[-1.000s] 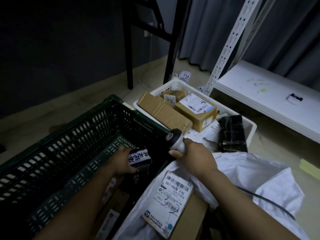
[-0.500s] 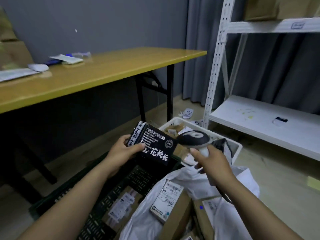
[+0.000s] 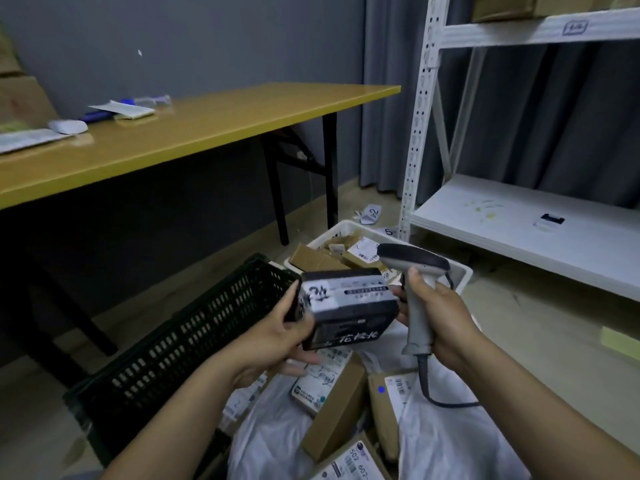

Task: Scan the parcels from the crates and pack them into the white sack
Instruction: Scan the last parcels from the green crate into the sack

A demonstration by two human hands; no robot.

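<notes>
Dark parcel held above the white sack, just right of the black crate. Its long axis runs left to right, lettered side facing near. Left hand grips its left end; right hand is wrapped round the scanner handle. Risks: the scanner head appears to aim past the parcel, so a read may miss; the end grip may slip.

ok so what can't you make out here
Head view:
print on the black box: blurred, no barcode readable
contents of the dark crate: mostly behind the left arm
white crate: black box and scanner cover much of it
white sack: cut off by the bottom edge
</notes>
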